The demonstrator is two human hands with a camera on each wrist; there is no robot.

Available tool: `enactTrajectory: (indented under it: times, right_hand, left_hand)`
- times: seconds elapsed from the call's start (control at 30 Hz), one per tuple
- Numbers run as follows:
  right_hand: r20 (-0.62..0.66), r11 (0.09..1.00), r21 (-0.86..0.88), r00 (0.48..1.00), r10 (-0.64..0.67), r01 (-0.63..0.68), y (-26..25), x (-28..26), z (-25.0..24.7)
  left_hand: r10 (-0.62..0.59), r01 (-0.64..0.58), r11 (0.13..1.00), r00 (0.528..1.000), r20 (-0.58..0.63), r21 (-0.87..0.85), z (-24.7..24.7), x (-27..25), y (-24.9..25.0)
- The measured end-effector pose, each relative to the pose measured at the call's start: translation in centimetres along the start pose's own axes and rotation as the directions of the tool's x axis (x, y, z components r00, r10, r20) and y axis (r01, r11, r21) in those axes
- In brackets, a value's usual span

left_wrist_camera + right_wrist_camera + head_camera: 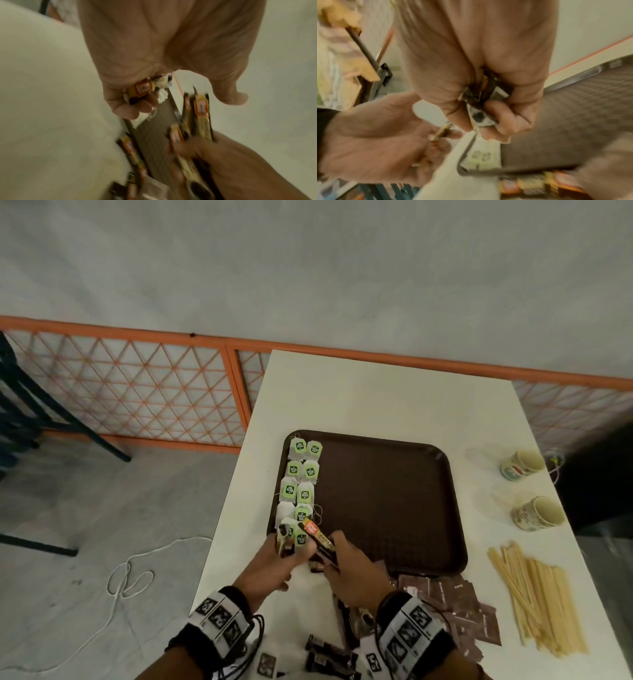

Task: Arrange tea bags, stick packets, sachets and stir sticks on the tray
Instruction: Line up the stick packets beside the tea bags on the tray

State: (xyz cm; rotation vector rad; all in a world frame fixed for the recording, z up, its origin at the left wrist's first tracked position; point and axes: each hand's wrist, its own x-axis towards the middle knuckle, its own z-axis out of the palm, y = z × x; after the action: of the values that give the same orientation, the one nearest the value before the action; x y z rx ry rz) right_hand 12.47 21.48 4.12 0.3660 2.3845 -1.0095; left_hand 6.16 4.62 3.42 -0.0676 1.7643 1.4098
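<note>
Here, one stick packet (139,90) is pinched in the left hand (274,568) at the near left tray (394,508) corner; several more are gripped by right hand (352,571) fingers. Light, slick, probably best pinched mid-length.

Tea bags (301,484) along tray's (394,501) left side; stir sticks (537,594) right of tray.

I see a dark brown tray (387,491) with a fine grid texture on a white surface (376,395), tea bags (301,474) white with green-and-black tags, stick packets (317,534) black, gold, orange-labelled, pale tan stir sticks (537,590), brown sachets (459,604).
</note>
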Motion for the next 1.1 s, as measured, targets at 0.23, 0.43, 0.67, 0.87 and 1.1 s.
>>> enactTrajectory:
  times: [0.23,0.43,0.67,0.87,1.1]
  right_hand:
    - [-0.048,0.989,0.144,0.998,-0.033,0.040,-3.6,1.0,-0.7]
    - [-0.053,0.935,0.330,0.992,-0.117,0.128,-2.4,-0.5,-3.6]
    - [-0.123,0.605,0.789,0.992,-0.007,0.102,-1.5,-0.5,-6.7]
    - [-0.164,0.464,0.878,0.984,0.063,0.116,-4.2,0.6,-6.2]
    - [-0.252,0.310,0.931,0.953,0.167,0.191,-3.3,1.4,-6.1]
  left_hand:
    - [-0.132,0.056,0.912,0.978,-0.162,-0.406,4.3,3.6,3.3]
    - [-0.197,0.168,0.765,0.980,0.023,-0.621,1.7,4.2,4.7]
    - [0.012,0.024,0.885,0.997,0.074,-0.465,0.1,3.2,5.8]
    - [0.074,-0.069,0.913,0.997,-0.003,-0.402,3.8,3.0,7.0]
    - [-0.032,0.035,0.787,0.999,0.016,-0.616,2.6,3.3,7.7]
